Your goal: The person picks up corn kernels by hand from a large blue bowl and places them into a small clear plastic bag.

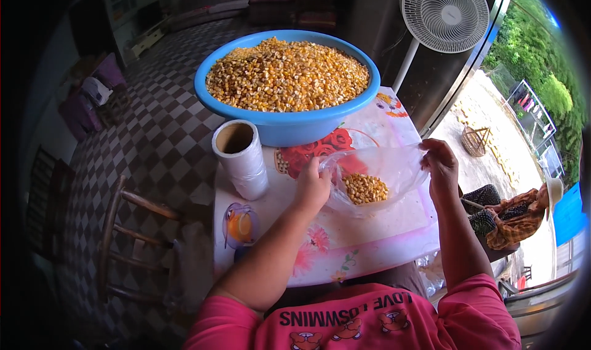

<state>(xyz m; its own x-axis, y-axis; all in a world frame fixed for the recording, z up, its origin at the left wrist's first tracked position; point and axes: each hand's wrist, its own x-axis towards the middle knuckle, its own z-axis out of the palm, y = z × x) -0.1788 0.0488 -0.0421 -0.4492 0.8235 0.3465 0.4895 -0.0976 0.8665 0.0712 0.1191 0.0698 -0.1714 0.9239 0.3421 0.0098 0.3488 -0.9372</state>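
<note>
A clear plastic bag (401, 165) is stretched between my two hands above the table. My left hand (315, 184) grips its left edge, and my right hand (438, 163) pinches the upper right edge. Inside the bag lies a small heap of dried corn kernels (365, 189). Beyond it stands a wide blue plastic basin (295, 129) heaped with more corn kernels (291, 75). To the left of the basin's front, a roll of clear plastic bags (241, 165) stands upright on its end, its cardboard core showing.
A flower-printed cloth covers the table (369, 244). A white standing fan (445, 15) is behind it at the right, near the open doorway. At the left is a wooden chair (138, 244). Outside sit a person in a hat (521, 216) and a wicker basket (474, 142).
</note>
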